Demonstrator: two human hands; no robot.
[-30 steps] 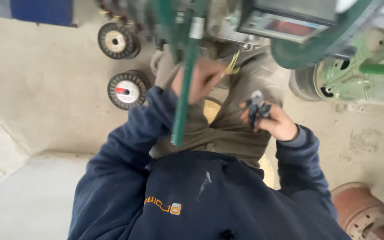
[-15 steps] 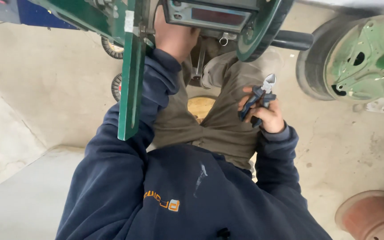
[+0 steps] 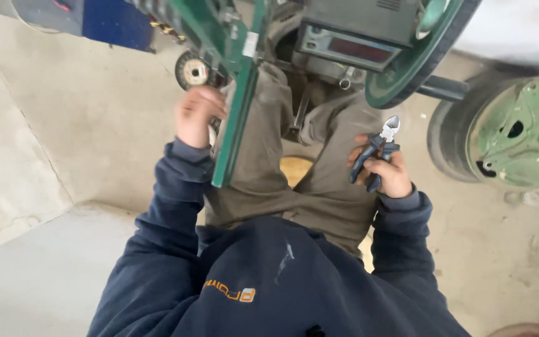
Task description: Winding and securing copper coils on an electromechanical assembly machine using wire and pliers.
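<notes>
Pale, dusty concrete floor (image 3: pixel 82 118) spreads under a seated person in a navy hooded sweatshirt (image 3: pixel 269 281) and olive trousers (image 3: pixel 319 187), whose knees are drawn up close to a green machine frame (image 3: pixel 219 25). A grey control box (image 3: pixel 369 43) with a dark display sits at the top of the frame, a green flywheel rim (image 3: pixel 419 68) curves just to its right, and a larger green wheel (image 3: pixel 519 134) stands further right. The left hand (image 3: pixel 198 115) is raised beside a flat green bar (image 3: pixel 235 122) that hangs down from the frame; its fingers are curled toward the bar's back side, though whether they grip the bar or something behind it cannot be told. A wire spool (image 3: pixel 191 70) sits on the floor just beyond that hand. The right hand (image 3: pixel 385 168) is closed around the dark handles of side cutters (image 3: pixel 378 146), whose metal nose points up toward the flywheel rim, clear of the machine and touching nothing. By the look of it, the left hand is locating or steadying a part at the bar while the cutters wait; a cut there would call for carrying the nose across the knees to the left hand's spot.
</notes>
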